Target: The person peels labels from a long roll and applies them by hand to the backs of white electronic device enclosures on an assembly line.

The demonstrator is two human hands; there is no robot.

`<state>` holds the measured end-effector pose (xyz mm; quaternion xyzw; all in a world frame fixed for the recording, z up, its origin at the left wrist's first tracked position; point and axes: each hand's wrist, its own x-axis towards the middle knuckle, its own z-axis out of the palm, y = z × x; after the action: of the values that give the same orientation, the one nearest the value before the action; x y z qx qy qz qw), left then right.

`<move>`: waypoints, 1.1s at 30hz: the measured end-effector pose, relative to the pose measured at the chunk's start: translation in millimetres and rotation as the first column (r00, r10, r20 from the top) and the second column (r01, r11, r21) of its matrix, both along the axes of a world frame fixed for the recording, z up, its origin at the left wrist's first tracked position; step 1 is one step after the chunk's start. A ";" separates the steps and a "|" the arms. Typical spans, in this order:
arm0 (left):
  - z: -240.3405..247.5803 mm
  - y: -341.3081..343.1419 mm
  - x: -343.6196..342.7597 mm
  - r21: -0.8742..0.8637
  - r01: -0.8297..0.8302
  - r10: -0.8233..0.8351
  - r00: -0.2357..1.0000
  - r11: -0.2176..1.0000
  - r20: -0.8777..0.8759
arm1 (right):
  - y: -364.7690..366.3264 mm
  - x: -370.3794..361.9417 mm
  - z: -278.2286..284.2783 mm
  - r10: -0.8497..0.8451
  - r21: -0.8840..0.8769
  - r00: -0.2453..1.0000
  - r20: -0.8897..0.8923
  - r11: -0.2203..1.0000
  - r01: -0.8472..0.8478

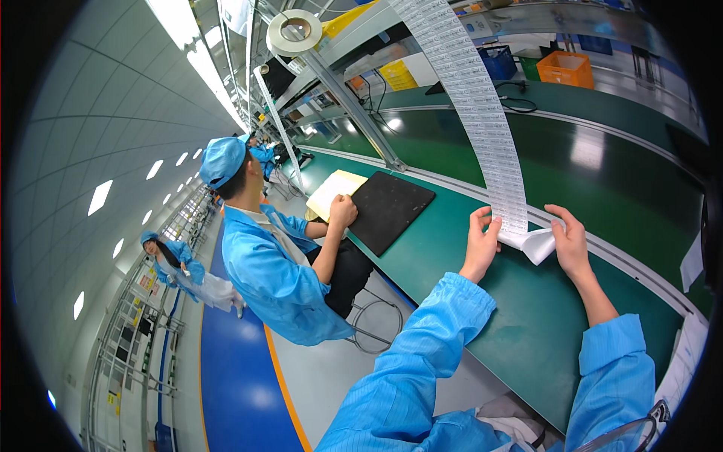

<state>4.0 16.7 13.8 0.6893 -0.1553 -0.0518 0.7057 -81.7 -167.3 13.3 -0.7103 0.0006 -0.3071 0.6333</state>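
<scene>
Fingers of left hand [480, 242] and right hand [570, 239] pinched the label strip [480, 113] at its curled end; I judged separating underway, next needing steady tension.

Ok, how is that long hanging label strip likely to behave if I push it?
The label strip is probably floppy, since its lower end folds over between the left hand and right hand. It looks thin as paper, so likely light for its length. Pushed midway, it would probably bend or sway, as it comes down in a long, loose curve.
</scene>
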 end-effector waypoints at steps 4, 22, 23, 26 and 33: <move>-1.1 1.0 1.9 0.006 0.009 -0.009 0.999 1.000 -0.033 | -2.2 2.2 -0.9 -0.017 -0.020 1.000 0.023 1.000 0.018; 19.6 1.4 -23.3 0.027 -0.553 0.216 0.369 0.833 0.904 | 1.6 -3.2 5.5 0.017 -0.170 0.999 -0.049 0.985 -0.025; 16.1 2.2 -23.3 0.113 -0.460 0.161 0.516 0.881 0.842 | 2.5 -3.8 6.4 0.004 -0.202 0.999 -0.052 0.979 -0.014; 9.0 -5.5 -27.1 0.157 -0.222 0.074 0.770 0.962 0.633 | 0.7 -5.6 6.1 -0.031 -0.249 0.999 -0.033 0.968 0.022; 10.0 -1.8 -24.5 0.212 -0.187 -0.005 0.738 0.959 0.675 | 4.3 -8.3 12.4 -0.048 -0.292 0.999 -0.014 0.956 0.041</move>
<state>-20.5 14.9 23.8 0.7568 -0.3553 0.2135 0.5054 -90.0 -163.0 25.7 -0.7988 -0.0220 -0.3106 0.5147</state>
